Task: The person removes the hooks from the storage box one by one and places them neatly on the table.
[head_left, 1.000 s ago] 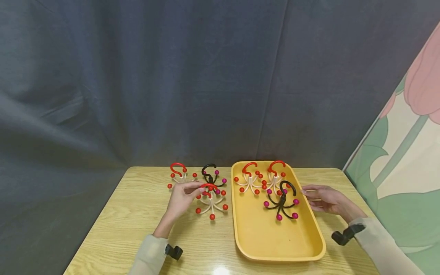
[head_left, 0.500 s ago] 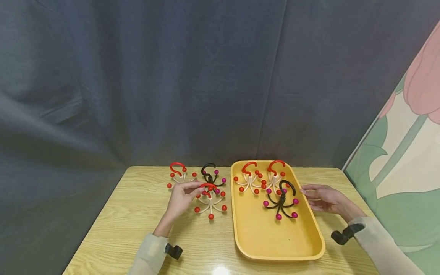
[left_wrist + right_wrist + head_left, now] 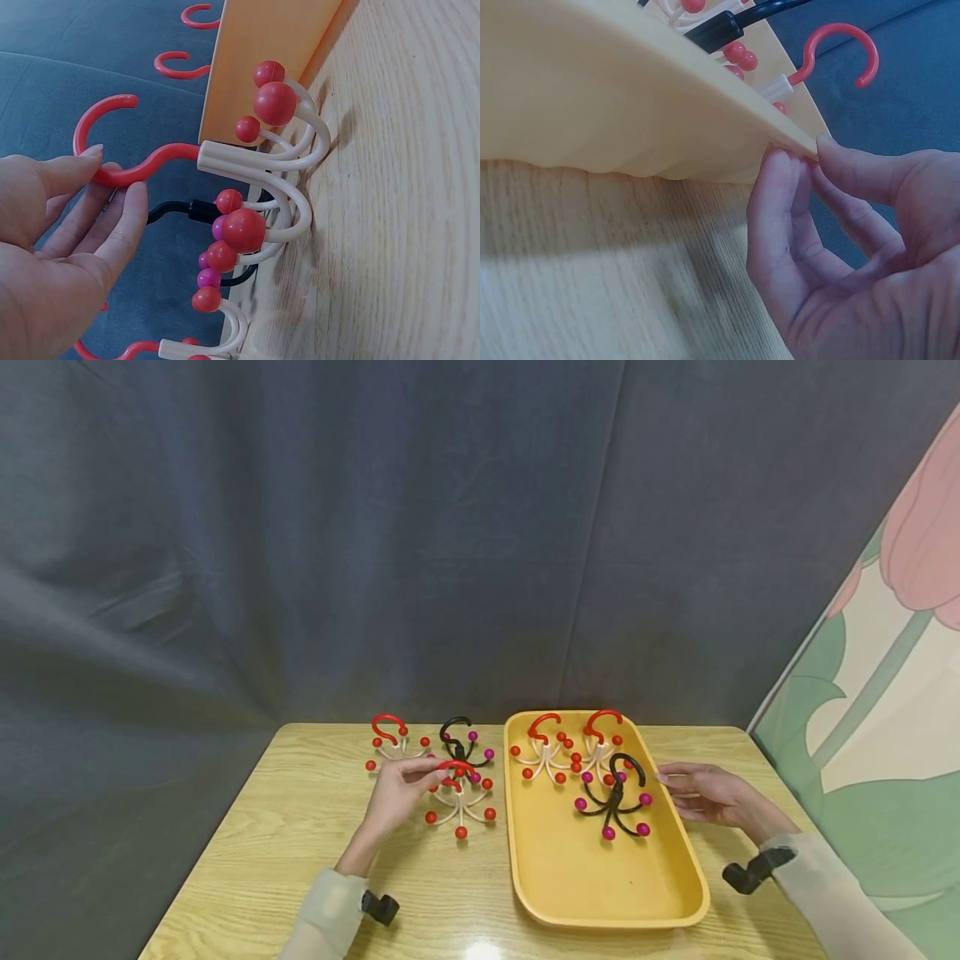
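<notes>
Hanging behind everything, a blue-grey curtain backs a pale wooden table. Toward its right side sits a yellow tray bearing three many-legged hooks: two red-topped hooks at the far end and a purple-tipped hook nearer. The right hand pinches the tray's right rim between thumb and fingers. The left hand pinches the curved red top of a white-legged hook, upright left of the tray, its feet at or just above the wood. Close behind is a black hook. The crowded, curling legs could snag if the held one were lifted, toppling its neighbour; a loose fingertip pinch could let it swivel or drop. Tugging the rim could upset the tray's contents. Smallest are the red balls capping the white legs. No brand, label or writing is readable.
</notes>
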